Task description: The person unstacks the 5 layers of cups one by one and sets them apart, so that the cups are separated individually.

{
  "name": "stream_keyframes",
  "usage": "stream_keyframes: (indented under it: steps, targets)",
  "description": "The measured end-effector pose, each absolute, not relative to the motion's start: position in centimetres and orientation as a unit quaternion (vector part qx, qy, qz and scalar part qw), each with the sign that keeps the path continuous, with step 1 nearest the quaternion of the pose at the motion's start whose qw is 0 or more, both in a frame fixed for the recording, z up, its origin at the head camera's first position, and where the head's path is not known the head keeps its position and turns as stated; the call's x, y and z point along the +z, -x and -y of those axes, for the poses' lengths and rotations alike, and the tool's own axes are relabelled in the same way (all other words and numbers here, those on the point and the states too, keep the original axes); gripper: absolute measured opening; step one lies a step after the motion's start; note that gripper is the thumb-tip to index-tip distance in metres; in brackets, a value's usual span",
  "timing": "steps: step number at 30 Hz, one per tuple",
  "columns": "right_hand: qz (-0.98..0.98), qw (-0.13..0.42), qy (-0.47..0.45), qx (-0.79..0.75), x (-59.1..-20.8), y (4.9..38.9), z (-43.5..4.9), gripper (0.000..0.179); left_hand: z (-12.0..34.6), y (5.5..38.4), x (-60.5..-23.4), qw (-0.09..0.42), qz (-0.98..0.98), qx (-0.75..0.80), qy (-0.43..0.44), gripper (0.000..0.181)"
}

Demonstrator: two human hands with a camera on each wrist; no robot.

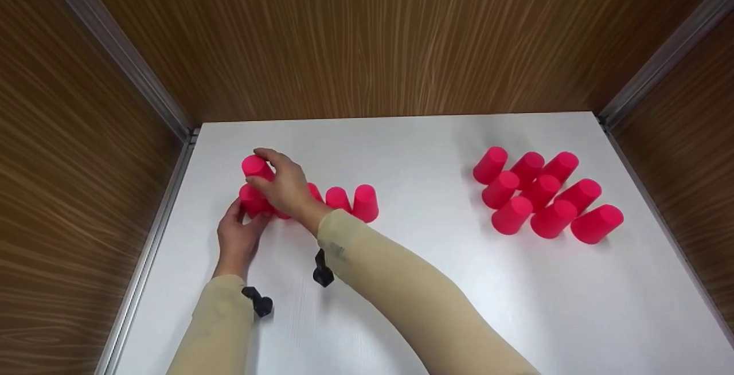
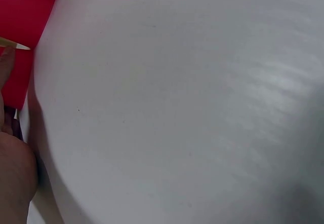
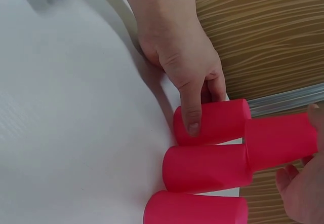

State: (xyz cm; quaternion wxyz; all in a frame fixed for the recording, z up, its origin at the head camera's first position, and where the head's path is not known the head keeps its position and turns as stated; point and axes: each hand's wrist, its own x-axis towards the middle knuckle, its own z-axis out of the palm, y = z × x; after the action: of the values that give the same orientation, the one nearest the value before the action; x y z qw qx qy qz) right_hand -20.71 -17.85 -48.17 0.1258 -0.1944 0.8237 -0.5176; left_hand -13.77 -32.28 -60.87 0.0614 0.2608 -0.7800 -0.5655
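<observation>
Several pink cups stand upside down in a row at the left of the white table. My left hand grips the leftmost cup low on its sides, thumb on the near side and fingers behind. With my right hand I hold another upturned cup above the row. In the right wrist view its rim meets the tops of the leftmost cup and the second cup, bridging the two. My right forearm hides part of the row in the head view. The left wrist view catches only the cups' edges.
A separate group of several upturned pink cups stands at the table's right. Wood-grained panels wall the white table at the back and both sides, with metal rails along the edges.
</observation>
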Motion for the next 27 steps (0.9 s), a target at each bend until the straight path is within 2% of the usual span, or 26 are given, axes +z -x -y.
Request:
stream_keyframes:
  steps: [8,14,21,27]
  targets:
    - [-0.812,0.104,0.207,-0.536,-48.2,21.0,16.9,0.058,31.9,14.2,-60.6,0.058,0.776,-0.57,-0.263,0.087]
    - [-0.78,0.081,0.236,-0.574,-47.7,21.4,14.7,0.059,31.8,13.8,-60.7,0.056,0.774,-0.577,-0.255,0.087]
    - [-0.742,0.002,0.263,-0.617,-47.4,23.9,8.2,0.057,32.1,13.2,-60.7,0.064,0.777,-0.579,-0.236,0.083]
    - [-0.745,-0.053,0.224,-0.626,-48.5,26.4,0.9,0.056,32.6,13.1,-60.7,0.063,0.783,-0.572,-0.236,0.084]
